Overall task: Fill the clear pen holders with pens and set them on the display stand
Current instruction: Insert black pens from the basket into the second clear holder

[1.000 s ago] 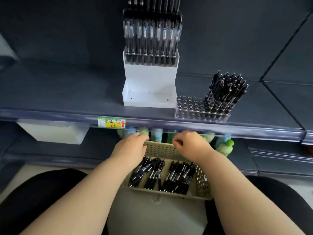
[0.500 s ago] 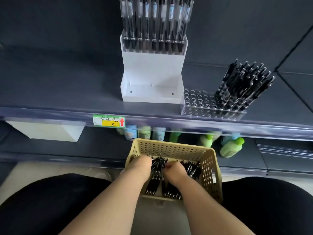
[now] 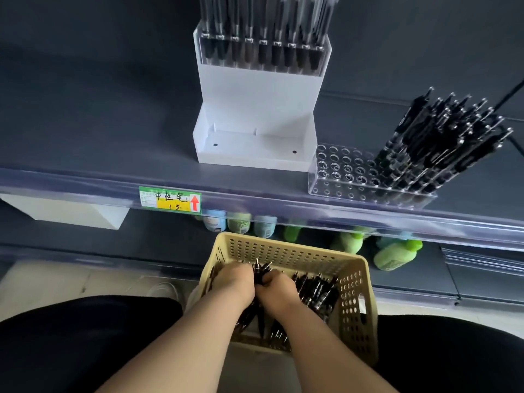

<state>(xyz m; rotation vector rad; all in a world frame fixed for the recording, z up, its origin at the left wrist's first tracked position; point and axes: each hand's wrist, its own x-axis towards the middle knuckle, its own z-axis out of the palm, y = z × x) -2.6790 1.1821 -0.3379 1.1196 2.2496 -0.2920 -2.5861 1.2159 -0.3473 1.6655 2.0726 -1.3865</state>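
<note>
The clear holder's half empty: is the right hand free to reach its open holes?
Likely yes: the right hand grips pens in the basket, but nothing blocks the way to the clear holder.

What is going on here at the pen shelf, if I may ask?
A person's left grip and right grip are down in the basket, together holding a bunch of black pens. On the shelf above, the clear holder has pens only in its right part; its left holes are bare. The white stand beside it carries one filled holder on its upper step, none on the lower.
</note>
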